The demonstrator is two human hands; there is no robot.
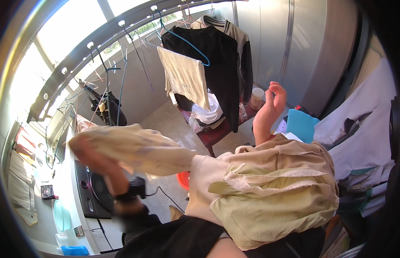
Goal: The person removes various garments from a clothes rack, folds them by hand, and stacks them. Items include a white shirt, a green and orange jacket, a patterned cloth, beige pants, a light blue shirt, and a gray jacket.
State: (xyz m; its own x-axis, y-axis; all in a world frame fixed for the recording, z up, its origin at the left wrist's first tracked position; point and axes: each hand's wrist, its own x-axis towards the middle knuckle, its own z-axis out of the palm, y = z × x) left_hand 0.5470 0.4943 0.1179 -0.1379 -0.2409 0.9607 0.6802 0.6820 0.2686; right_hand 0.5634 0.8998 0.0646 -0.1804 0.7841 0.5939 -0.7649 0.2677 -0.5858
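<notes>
On the left, my left hand is blurred and grips a cream cloth garment, which stretches out towards the middle. My right hand is raised at the right of the view, fingers curled upward and holding nothing visible. A heap of beige clothing and a light green garment with a pale trim lie over my right forearm, hiding most of it. Ahead, a cream towel hangs on a blue hanger beside a black top.
A rail with several hangers curves along the windows. Below the hung clothes stands a dark red stool bearing white bags. A black front-loading machine is at left under a white counter. White fabric hangs at right.
</notes>
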